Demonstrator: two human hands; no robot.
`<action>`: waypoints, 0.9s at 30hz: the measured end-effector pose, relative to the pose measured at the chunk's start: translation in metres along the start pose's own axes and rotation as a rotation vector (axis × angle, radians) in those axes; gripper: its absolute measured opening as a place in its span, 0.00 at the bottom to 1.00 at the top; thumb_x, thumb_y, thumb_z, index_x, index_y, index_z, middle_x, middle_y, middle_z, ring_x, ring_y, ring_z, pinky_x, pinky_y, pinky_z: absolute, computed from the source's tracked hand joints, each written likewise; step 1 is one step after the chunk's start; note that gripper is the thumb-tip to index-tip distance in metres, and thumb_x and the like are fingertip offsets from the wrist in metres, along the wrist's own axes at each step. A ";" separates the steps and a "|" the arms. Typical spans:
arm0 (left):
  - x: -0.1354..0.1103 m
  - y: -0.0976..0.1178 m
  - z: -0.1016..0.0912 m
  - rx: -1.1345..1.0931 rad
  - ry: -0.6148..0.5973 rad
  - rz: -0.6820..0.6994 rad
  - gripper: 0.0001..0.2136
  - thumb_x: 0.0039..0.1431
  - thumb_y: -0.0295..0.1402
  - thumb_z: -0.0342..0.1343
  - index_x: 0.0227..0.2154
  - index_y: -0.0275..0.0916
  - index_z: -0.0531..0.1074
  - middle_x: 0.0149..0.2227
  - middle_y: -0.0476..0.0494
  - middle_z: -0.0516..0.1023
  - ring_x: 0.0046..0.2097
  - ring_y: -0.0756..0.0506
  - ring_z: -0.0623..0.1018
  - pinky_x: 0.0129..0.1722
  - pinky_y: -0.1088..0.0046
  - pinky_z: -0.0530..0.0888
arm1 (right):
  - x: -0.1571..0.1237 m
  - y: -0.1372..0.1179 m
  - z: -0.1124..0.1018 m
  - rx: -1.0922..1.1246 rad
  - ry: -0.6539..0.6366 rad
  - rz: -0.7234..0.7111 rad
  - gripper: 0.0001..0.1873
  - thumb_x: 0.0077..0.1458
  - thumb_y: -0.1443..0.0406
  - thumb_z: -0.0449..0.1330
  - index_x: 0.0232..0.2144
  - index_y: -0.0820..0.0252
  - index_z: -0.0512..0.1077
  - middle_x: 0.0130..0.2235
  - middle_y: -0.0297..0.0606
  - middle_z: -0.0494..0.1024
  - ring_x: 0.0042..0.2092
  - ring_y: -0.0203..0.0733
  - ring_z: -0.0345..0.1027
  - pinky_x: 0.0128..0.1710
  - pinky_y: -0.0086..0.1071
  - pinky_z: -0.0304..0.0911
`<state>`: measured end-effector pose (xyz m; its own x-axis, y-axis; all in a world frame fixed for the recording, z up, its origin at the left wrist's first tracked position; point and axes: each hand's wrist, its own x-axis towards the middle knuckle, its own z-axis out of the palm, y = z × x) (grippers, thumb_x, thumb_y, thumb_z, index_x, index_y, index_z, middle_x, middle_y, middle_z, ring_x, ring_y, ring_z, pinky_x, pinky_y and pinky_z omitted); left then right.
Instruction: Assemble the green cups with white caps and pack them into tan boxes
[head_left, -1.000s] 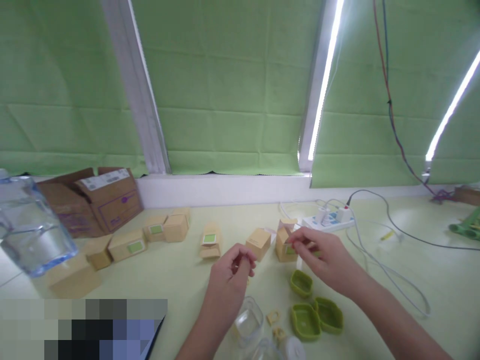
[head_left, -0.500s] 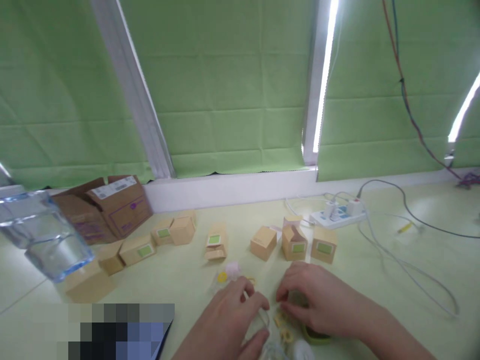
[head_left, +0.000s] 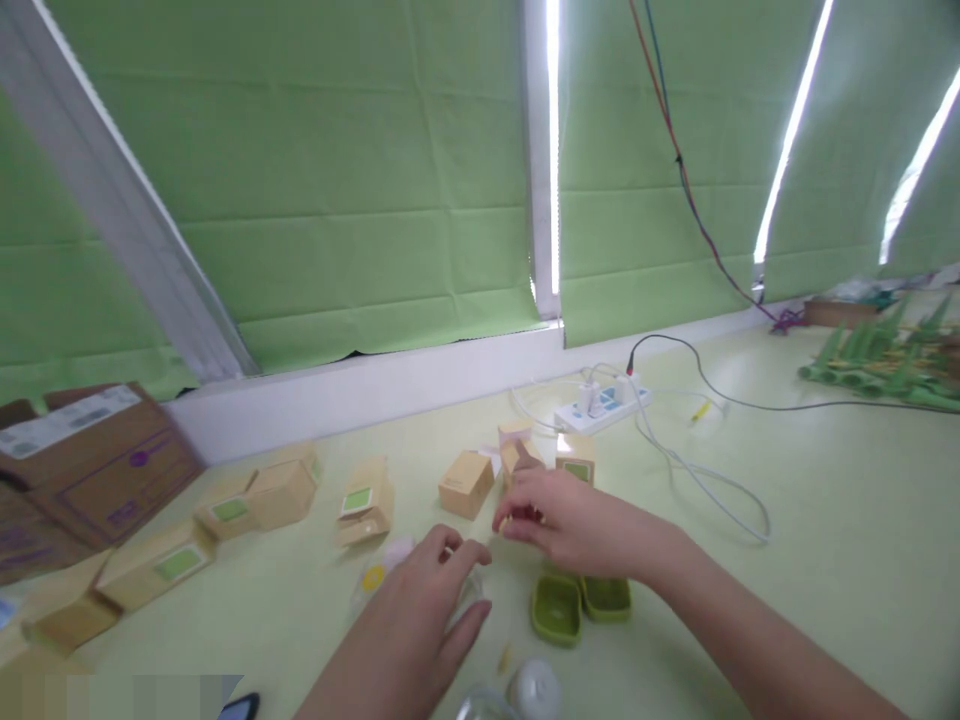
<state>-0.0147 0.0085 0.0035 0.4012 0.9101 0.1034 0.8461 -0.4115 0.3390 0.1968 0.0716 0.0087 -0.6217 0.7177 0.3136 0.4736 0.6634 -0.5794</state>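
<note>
Has two bare hands over the pale table point(head_left: 840, 560). Holds the left hand point(head_left: 411, 605) low, with its back up, fingers bent and thumb well away from the first finger. Shows a clear thing point(head_left: 471, 592) by that gap, mostly hidden by the fingers; cannot tell if held or only close by. Curls the right hand point(head_left: 559, 512) inward and pinches a small pale bit point(head_left: 504, 523) between thumb and fingertips, above the table and near the tan boxes. Cannot make out the shape of the bit.

Counts two green cups point(head_left: 556, 609), side by side, just below the right hand. Counts one yellow bit point(head_left: 505, 657), one round white lid point(head_left: 535, 690) and one clear pot point(head_left: 484, 705), cut off at the bottom. Also counts one yellow ring point(head_left: 373, 577) and one blurry pinkish thing point(head_left: 398, 549), both beside the left hand.

Counts three tan boxes point(head_left: 465, 483) behind the right hand, two partly covered by it, then one middle box point(head_left: 365, 500). Counts at least five left boxes point(head_left: 154, 570); cannot be sure, with blur at the edge. Counts one big brown box point(head_left: 127, 470), cut off, and one power strip point(head_left: 611, 410) with two plugs point(head_left: 627, 388). Cannot count the green tubes point(head_left: 877, 365), far right.
</note>
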 end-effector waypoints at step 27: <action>0.014 -0.002 0.004 -0.228 0.458 0.052 0.12 0.57 0.34 0.60 0.45 0.44 0.72 0.44 0.42 0.76 0.46 0.41 0.78 0.45 0.62 0.77 | 0.007 0.017 0.030 0.724 0.654 0.017 0.07 0.65 0.60 0.53 0.39 0.57 0.67 0.30 0.32 0.72 0.27 0.35 0.63 0.26 0.28 0.62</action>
<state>-0.0088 0.0220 0.0006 0.2024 0.8378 0.5071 0.7109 -0.4818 0.5124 0.1816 0.0815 -0.0211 -0.0458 0.8469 0.5298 -0.1547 0.5179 -0.8413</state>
